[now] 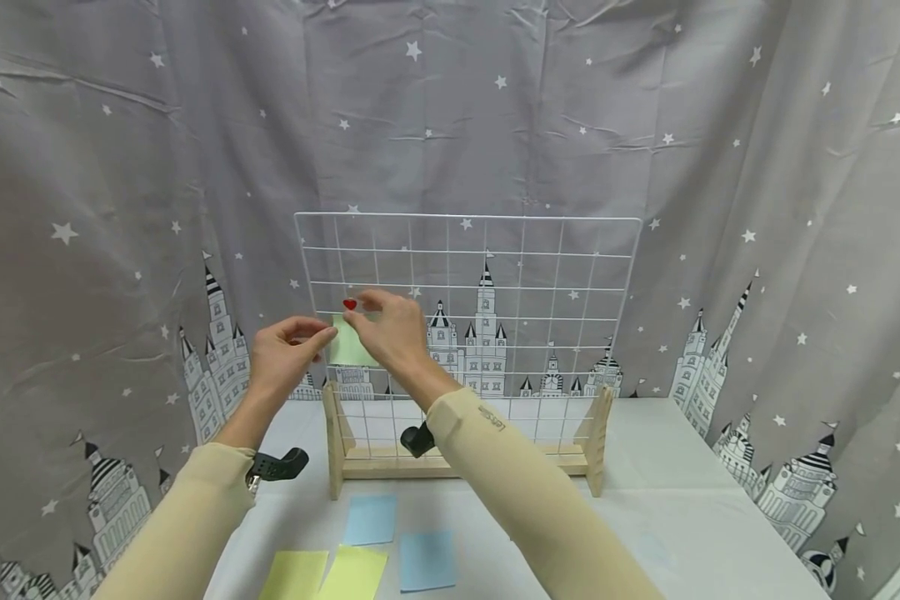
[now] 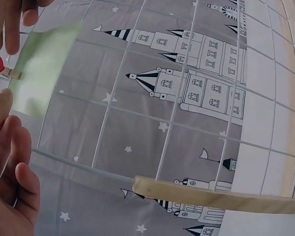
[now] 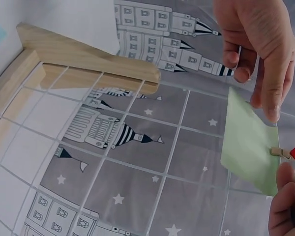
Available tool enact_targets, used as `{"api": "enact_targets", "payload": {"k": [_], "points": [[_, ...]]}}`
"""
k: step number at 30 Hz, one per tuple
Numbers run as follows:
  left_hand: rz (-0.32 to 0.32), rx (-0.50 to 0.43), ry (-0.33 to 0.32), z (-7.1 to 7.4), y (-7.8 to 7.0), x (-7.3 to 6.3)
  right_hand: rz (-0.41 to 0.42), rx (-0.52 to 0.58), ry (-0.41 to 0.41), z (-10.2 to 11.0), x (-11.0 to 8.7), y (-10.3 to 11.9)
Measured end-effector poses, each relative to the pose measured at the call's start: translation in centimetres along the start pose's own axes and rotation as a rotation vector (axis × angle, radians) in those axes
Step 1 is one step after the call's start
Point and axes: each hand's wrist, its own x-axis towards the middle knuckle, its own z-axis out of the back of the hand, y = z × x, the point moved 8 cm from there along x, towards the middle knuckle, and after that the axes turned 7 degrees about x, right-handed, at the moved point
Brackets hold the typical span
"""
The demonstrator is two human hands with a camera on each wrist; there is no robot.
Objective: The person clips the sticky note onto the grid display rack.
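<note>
The pale green sticky note [image 1: 352,346] lies against the left part of the white wire grid panel [image 1: 465,217], partway up. A small wooden clothespin with a red heart [image 3: 279,152] bites its top edge, presumably so that the paper hangs from a horizontal wire. The left hand [image 1: 279,358] has thumb and forefinger at the note's upper left corner, probably steadying it; whether they pinch the paper or only touch it, I cannot tell. The right hand [image 1: 397,332] comes in from the right, thumb and forefinger spread beside the clothespin with a gap between them, and seems to grip nothing. The wooden stand [image 1: 597,442] props the panel upright on the white table [image 1: 682,454], leaving both faces within reach. Nearer, two blue sticky notes [image 1: 428,561] and two yellow sticky notes [image 1: 294,575] lie flat, perhaps set there as stock.

The right hand covers the green note's right side in the head view; whether the clothespin's jaws also catch a wire is unclear. The lower frame edge cuts off the yellow notes.
</note>
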Motion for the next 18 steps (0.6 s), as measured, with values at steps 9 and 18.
{"api": "enact_targets", "payload": {"k": [9, 18], "points": [[0.0, 0.013, 0.026, -0.2, 0.7, -0.5, 0.022, 0.132, -0.001, 0.6, -0.7, -0.7], [0.007, 0.031, 0.05, -0.2, 1.2, -1.1, 0.041, 0.19, -0.013, 1.2, -1.2, -1.1]]}}
